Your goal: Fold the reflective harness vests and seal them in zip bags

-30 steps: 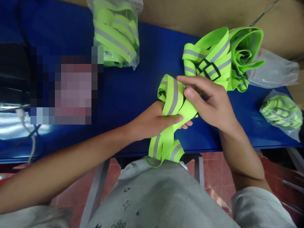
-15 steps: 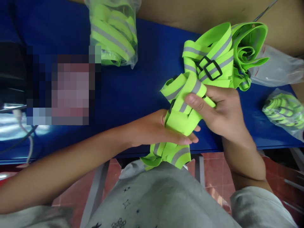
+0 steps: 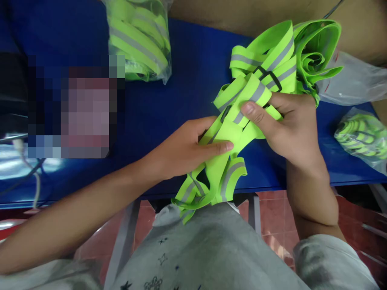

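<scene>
Neon green reflective straps (image 3: 222, 139) with grey stripes and black buckles are bunched between my hands, over the table's front edge. My right hand (image 3: 276, 125) is closed round the upper folds, its thumb pressed on top. Lower down, my left hand (image 3: 196, 147) grips the straps with its thumb across the front; its other fingers are hidden behind. Loose ends hang below it, down to my shirt. Just beyond my right hand lies a pile of similar straps (image 3: 278, 56), with a black buckle (image 3: 273, 81) on it.
A blue table (image 3: 193, 60) carries a clear bag of green straps (image 3: 139, 40) at the back left. A smaller bagged bundle (image 3: 363, 135) lies at the right, near an unfilled-looking plastic bag (image 3: 350, 80). Cables (image 3: 38, 185) and a blurred-out patch are at the left.
My left hand has moved up and its thumb now lies over the straps, where it was supporting them from below. The bundle has risen slightly, and the lower ends are more stretched out.
</scene>
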A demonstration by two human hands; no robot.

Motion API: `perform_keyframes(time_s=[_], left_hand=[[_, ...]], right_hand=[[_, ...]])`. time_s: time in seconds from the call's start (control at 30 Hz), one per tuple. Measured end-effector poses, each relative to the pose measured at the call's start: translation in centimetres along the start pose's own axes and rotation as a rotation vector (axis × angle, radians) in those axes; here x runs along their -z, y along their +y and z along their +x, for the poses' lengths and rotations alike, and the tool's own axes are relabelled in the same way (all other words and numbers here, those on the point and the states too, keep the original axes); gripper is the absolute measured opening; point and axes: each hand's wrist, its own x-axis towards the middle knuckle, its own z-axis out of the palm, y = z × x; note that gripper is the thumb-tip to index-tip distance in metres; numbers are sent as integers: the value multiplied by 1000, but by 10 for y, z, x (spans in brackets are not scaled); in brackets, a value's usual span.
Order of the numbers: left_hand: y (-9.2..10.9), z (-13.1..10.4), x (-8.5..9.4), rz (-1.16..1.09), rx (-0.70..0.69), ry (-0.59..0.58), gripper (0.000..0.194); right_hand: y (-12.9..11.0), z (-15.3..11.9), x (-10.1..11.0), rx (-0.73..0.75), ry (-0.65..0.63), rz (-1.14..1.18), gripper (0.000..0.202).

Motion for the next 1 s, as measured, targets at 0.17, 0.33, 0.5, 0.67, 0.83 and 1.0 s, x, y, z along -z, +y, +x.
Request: perform_keyframes(time_s=[0.17,0.33,0.5,0.67,0.83,1.0], left_hand=[[-7,3,2,-340,200,-342,31],[-6,1,2,-399,227,-626,29],[1,-1,6,-251,227,-526,27],[-2,3,6,-192,131,-380,19],[-6,2,1,-258,-3,-338,62],[-10,2,1,-236,-9,-204,64]], right_hand=[[7,4,0,21,83,-30,50],[14,9,6,23,139,-32,54],[20,13,15,-14,188,-43,62],[27,15,21,-21,233,-48,66],[34,20,21,-53,250,-41,66],[38,22,20,-55,244,-15,65]])
